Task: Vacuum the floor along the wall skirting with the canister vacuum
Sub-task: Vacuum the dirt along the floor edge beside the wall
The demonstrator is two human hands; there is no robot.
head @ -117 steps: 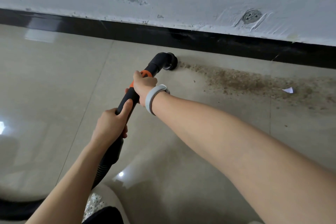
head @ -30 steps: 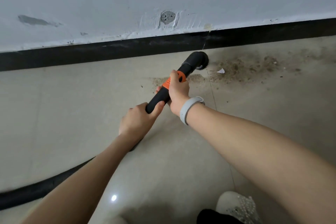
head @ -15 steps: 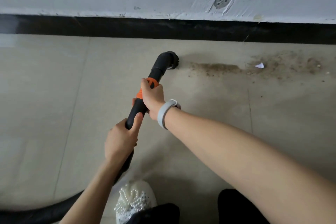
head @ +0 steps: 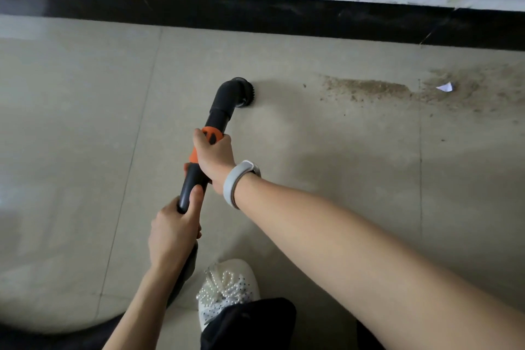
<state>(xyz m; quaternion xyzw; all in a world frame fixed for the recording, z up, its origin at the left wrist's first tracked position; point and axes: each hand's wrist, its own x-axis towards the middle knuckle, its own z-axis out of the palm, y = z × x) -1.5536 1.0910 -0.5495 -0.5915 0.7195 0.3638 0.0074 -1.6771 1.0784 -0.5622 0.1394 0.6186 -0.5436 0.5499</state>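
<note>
Seen from above: both hands wrapped round a black vacuum wand point(head: 196, 176). Right hand point(head: 214, 155) gripping the orange collar point(head: 210, 133), grey wristband point(head: 237, 182) on that wrist. Left hand point(head: 173, 231) gripping lower down, thumb laid along the tube. Round brush nozzle point(head: 244, 92) down on the beige tiled floor point(head: 71, 122), apart from the black skirting point(head: 255, 13). Trail of brown dirt point(head: 369, 86) to the nozzle's right, white paper scrap point(head: 445, 87) in it. Beaded white shoe point(head: 227, 290) below, hose point(head: 181, 278) running down-left.

black vacuum wand point(head: 218, 111), orange collar point(head: 208, 133); black skirting point(head: 255, 13); beige floor tiles point(head: 71, 122).
</note>
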